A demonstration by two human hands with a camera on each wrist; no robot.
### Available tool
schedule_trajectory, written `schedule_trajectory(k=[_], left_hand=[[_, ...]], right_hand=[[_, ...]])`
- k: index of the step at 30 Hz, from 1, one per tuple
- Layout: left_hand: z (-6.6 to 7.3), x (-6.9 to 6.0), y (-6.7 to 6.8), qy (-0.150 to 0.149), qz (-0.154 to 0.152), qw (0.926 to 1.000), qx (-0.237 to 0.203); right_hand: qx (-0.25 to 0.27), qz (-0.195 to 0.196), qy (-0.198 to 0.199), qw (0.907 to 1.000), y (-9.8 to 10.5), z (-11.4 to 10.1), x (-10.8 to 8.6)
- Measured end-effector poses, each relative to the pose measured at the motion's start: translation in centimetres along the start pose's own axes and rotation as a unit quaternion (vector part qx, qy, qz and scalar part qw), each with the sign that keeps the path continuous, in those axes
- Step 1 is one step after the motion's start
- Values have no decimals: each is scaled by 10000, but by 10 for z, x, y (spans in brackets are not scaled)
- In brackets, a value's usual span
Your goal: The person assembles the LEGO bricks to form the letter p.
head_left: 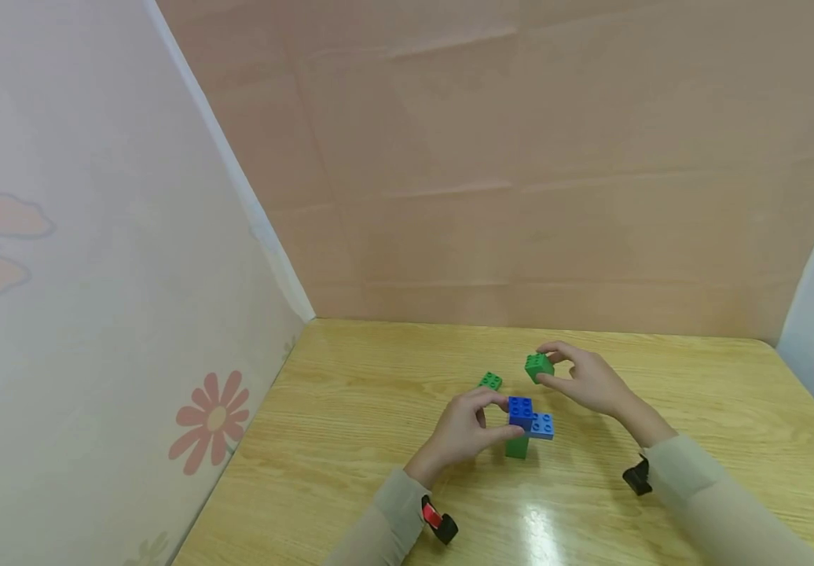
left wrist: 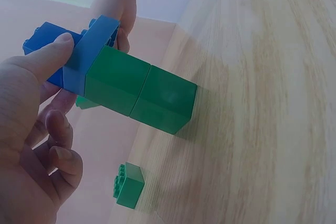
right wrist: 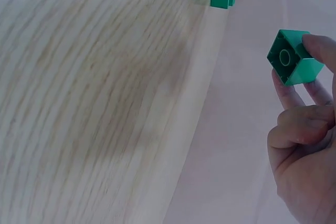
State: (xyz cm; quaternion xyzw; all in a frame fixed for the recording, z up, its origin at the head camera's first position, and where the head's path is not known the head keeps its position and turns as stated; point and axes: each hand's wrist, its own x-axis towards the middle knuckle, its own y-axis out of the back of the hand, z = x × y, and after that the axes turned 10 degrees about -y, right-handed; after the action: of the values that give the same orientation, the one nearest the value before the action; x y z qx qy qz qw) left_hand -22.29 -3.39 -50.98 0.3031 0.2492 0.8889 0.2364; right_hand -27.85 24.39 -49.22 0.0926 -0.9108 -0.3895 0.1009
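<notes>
Low in the frame, the left hand [head_left: 465, 427] pinched a dark blue block [head_left: 520, 407] on a tower [head_left: 517, 449] that seemed to stand on the tabletop [head_left: 379, 377]. Farther up lay a loose green block [head_left: 491, 381]. Right of it, the right hand's [head_left: 591, 381] bent fingers pinched another green block [head_left: 537, 367].

The left hand [head_left: 462, 428] grips the dark blue block [head_left: 520, 412] topping an upright stack. Beneath it, a lighter blue block [head_left: 543, 425] juts out to the right, above two green blocks [left wrist: 140, 88]. The right hand [head_left: 589, 382] pinches a tilted green block [right wrist: 296, 59], its hollow underside visible. Another green brick [head_left: 492, 380] lies studs up, just beyond the left hand.
</notes>
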Motion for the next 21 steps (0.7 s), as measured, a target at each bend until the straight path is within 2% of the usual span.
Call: schedule_trajectory(k=[9,21], left_hand=[[-1,-1,0,33,33,10000,-2],[-1,-1,0,56,16,10000,-44]], right_hand=[[-85,31,200,9998,3,-10,-15],[-208,309,502,9980,12,-24,-34]])
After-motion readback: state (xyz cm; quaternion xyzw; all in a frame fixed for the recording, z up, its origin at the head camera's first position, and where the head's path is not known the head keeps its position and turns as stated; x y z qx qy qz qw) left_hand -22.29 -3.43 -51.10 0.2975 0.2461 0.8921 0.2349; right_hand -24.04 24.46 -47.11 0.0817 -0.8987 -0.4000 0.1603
